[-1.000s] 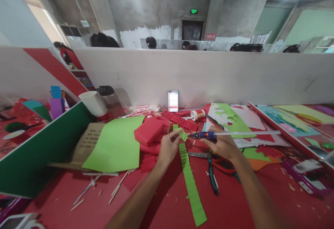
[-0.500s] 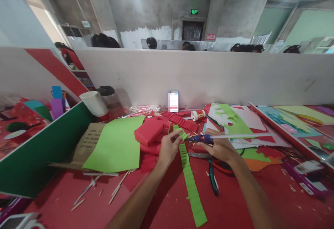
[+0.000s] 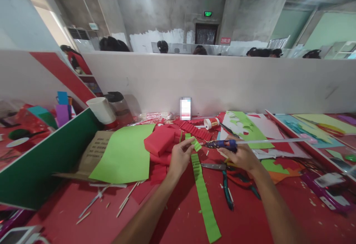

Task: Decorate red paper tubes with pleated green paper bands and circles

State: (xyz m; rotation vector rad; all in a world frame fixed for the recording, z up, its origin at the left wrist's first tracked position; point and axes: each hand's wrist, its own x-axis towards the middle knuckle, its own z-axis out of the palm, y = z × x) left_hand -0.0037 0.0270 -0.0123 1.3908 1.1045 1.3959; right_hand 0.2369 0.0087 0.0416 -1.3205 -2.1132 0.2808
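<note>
The left hand (image 3: 180, 158) pinches a pleated green piece (image 3: 197, 146) above the tabletop (image 3: 241, 223), just beside the glue gun (image 3: 224, 145) gripped in the right hand (image 3: 242, 155). It looks light, soft and easily creased (an edge hold should spare the folds). A clear packet (image 3: 158, 116) holds thin sticks.

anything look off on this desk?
Mostly litter: loose thin sticks and small scraps are strewn over the red tabletop. Also, the red-and-white cylinder beyond the right hand appears to lie on its side; no spill visible around it.
</note>
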